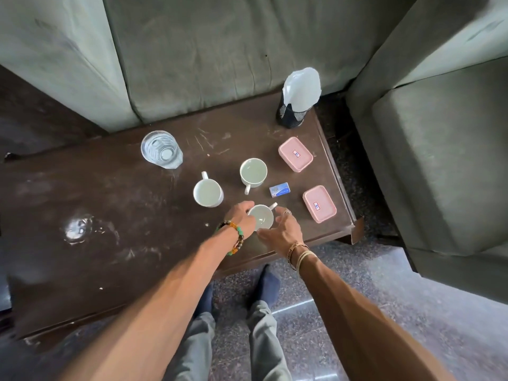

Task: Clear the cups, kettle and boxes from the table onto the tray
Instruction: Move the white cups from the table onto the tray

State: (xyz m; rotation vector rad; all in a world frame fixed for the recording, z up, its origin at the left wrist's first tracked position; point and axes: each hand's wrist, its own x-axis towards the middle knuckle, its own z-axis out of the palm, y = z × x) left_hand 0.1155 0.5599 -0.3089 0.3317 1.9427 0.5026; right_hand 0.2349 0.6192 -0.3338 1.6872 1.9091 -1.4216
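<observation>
Cupping small white ceramic cup (263,218) nearest table edge: left hand (240,219) curled against rim, right hand (283,231) open, fingers spread beside it, grip unconfirmed. Best lifted level by handle; tray not visible.

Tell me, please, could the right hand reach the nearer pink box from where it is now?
Probably yes: the right hand is beside the nearest cup, and only bare table lies between it and the nearer pink box.
</observation>
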